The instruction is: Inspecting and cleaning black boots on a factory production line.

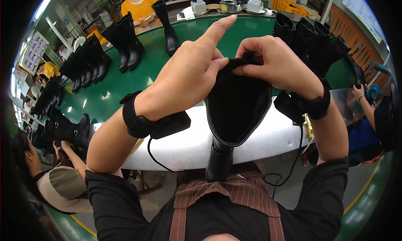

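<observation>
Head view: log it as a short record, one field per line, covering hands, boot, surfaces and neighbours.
Left hand: thumb at the boot's rim, index finger extended
Right hand: thumb and finger pinching the rim
Boot: black, opening toward the camera, foot down by the brown apron
Surfaces: green table, pale metal sheet nearer
Other boots: lone boot ahead, cluster at right
Neighbour: person in orange top across the table

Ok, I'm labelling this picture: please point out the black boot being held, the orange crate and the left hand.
Black boot [239, 109], head view: inside of its open shaft.
Orange crate [289, 7], head view: its side wall.
Left hand [190, 71], head view: back of the hand.
</observation>
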A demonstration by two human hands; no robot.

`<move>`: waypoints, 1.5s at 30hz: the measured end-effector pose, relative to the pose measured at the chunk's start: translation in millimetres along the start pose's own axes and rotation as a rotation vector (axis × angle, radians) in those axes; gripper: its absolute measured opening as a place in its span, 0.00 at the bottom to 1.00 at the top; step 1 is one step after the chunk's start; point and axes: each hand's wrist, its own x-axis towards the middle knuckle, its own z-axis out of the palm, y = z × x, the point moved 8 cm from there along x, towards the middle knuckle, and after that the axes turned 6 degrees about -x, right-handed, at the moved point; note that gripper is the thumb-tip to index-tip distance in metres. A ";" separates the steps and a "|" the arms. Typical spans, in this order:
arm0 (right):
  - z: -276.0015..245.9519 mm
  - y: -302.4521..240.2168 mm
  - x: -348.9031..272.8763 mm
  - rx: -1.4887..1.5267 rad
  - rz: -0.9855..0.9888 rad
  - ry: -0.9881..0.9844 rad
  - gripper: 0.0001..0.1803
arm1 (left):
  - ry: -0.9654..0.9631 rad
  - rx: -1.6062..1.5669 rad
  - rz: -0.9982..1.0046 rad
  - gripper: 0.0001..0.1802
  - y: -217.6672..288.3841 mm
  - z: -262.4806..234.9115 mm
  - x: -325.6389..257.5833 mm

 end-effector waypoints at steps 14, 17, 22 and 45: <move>35.6 13.6 -38.2 0.904 0.278 -0.088 0.20 | 0.000 -0.283 -0.142 0.28 6.2 2.5 -17.5; 38.4 28.6 -19.5 0.952 0.134 -0.013 0.17 | 0.115 -0.716 -0.111 0.28 -25.7 10.2 -39.0; 17.5 40.8 3.3 0.995 0.170 0.266 0.23 | 0.069 -0.553 -0.394 0.32 -96.1 23.4 -104.0; 138.5 144.9 -173.5 0.376 0.384 0.553 0.19 | 0.068 -0.166 -0.295 0.51 -203.2 125.7 -138.7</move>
